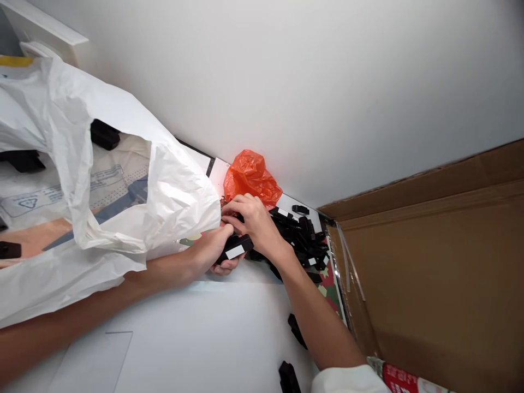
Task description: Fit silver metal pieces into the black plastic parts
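Observation:
My left hand (210, 251) is closed around a black block-shaped part (235, 248) with a white label on one side. Just above it my right hand (254, 221) has its fingers bent and drawn together near the left thumb. What the right fingertips hold, if anything, is too small to make out. Behind that hand lies a crumpled orange plastic bag (251, 177), with small reddish bits at its lower left edge. A heap of similar black parts (305, 234), several with white labels, lies right of the right hand.
A large white plastic bag (180, 191) gapes at the left, with black parts inside. More black parts (289, 376) lie on the white table (196, 333) by my right forearm. A cardboard box (434, 262) stands at the right, and a pale wall rises behind.

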The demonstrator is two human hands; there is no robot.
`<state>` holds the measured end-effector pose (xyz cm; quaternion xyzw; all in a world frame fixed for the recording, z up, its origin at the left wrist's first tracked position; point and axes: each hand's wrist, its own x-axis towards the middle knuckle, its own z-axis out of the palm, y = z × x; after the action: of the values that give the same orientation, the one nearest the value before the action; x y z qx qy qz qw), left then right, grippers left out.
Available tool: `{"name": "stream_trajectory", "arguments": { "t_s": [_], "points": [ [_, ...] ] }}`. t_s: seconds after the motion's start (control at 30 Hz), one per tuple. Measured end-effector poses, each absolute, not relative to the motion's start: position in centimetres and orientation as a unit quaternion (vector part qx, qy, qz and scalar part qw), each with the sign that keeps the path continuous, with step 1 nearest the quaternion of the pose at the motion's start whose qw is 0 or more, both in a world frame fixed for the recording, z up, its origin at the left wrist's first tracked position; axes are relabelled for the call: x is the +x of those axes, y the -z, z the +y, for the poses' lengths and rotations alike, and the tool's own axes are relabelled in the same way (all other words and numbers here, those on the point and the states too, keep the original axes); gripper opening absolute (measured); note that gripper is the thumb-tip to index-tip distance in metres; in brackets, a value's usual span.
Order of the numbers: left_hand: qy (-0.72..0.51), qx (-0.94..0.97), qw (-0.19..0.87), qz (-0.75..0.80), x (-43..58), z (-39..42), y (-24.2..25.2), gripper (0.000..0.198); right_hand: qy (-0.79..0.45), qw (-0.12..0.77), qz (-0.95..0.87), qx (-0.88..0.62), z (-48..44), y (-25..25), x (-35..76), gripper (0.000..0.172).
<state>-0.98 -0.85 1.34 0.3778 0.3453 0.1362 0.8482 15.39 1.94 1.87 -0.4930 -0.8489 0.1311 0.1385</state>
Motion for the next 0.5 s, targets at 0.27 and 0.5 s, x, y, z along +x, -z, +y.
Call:
{"name": "stream_trajectory", "arguments": {
  "t_s": [0.27,0.5],
  "points": [
    [-0.149,0.355,0.859,0.337,-0.7,-0.7,-0.6,0.034,-0.176,0.236,-0.812,-0.504,1.0,-3.0,15.5,0.012],
    [-0.154,0.308,0.881,0.324,-0.7,-0.7,-1.1,0.027,-0.226,0.386,-0.71,-0.543,-2.7,-4.4,17.8,0.008]
  ]
}}
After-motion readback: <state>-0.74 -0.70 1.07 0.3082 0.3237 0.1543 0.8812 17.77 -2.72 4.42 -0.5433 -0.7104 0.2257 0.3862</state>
